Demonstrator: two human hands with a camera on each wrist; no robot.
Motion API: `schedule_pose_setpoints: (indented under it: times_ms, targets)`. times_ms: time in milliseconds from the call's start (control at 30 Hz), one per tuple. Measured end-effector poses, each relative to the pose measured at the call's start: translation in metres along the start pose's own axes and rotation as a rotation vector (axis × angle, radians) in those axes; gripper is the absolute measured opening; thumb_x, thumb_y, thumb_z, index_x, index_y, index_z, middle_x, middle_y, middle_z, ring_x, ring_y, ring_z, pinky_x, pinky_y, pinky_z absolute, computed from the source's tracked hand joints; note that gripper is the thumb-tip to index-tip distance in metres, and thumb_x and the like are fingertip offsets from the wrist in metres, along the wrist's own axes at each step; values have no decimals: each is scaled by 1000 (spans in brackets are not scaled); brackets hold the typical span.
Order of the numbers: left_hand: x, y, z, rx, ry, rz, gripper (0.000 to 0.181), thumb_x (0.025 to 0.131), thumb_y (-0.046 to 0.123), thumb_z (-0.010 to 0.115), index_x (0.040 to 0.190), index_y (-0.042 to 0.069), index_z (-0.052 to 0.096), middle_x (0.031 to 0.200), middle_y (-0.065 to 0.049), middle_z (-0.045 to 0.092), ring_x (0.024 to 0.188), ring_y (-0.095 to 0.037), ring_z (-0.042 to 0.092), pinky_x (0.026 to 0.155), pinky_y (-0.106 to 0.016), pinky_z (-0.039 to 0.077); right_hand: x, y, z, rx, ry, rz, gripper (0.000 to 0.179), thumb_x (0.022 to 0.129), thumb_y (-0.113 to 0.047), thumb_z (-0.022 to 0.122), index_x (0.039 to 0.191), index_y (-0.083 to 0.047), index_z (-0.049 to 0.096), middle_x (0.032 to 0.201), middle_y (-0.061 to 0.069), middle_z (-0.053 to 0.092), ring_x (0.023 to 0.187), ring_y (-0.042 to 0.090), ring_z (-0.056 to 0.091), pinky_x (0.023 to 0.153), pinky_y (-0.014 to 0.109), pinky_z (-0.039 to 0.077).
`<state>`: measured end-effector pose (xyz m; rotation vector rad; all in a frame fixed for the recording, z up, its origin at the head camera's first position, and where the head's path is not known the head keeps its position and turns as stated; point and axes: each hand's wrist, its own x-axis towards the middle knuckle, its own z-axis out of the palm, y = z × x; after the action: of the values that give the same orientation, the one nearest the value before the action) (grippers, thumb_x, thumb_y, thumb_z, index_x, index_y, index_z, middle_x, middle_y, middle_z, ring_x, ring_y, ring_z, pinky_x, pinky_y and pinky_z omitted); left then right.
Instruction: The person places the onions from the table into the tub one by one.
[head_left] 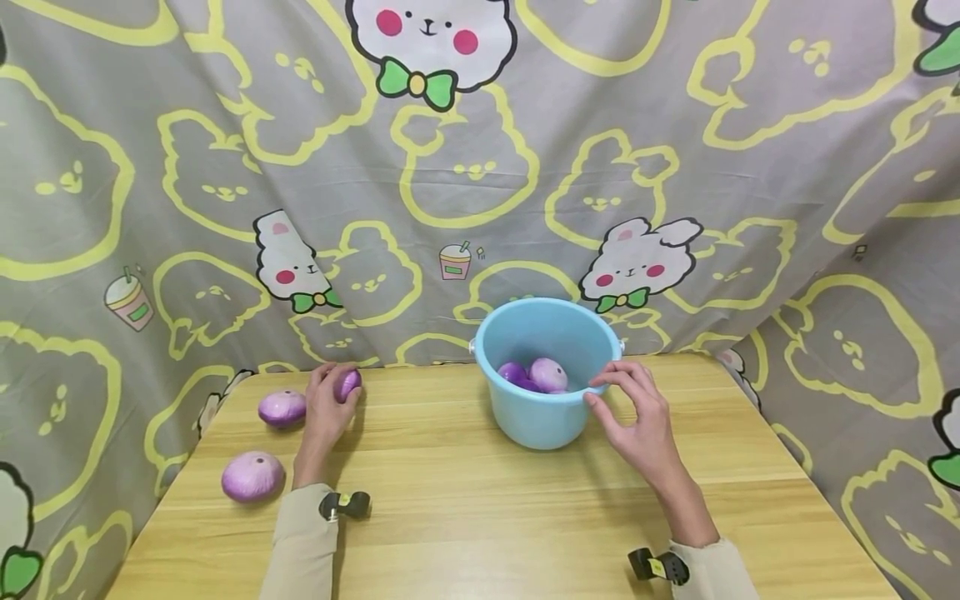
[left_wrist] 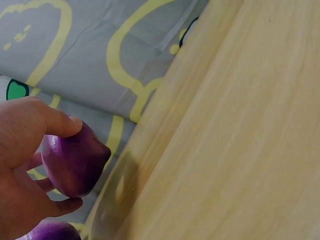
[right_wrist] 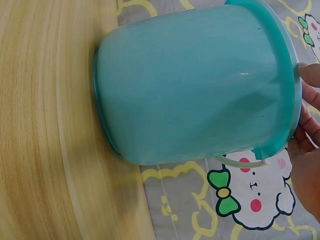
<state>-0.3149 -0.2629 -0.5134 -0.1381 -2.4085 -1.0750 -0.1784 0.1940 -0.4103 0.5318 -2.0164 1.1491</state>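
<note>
Purple and shiny, the front onion (head_left: 252, 477) lies at the left of the wooden table (head_left: 465, 517); a second onion (head_left: 282, 408) sits behind it, just beside the left hand (head_left: 326, 412); that hand's thumb and fingers part only enough to grip a third onion (left_wrist: 75, 160) near the table's back edge; farther right, a blue bucket (head_left: 536, 425) stands upright, more onions (head_left: 549, 375) inside; the right hand (head_left: 641, 421) pinches its rim (head_left: 543, 398) between thumb and fingers.
</note>
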Motion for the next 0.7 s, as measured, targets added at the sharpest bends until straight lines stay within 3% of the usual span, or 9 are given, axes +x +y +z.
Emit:
schedule_pose_setpoints:
  times_ms: [700]
  targets:
    - [-5,20,-14,-29,30,19,42,83,-6,74,124,3,68,143,-30,47,129,-53,45,108,-64,32,0,0,1,-6,10,-22,24,76,19,78,95,7,69,106,22,62,107,36,52,105,17,37]
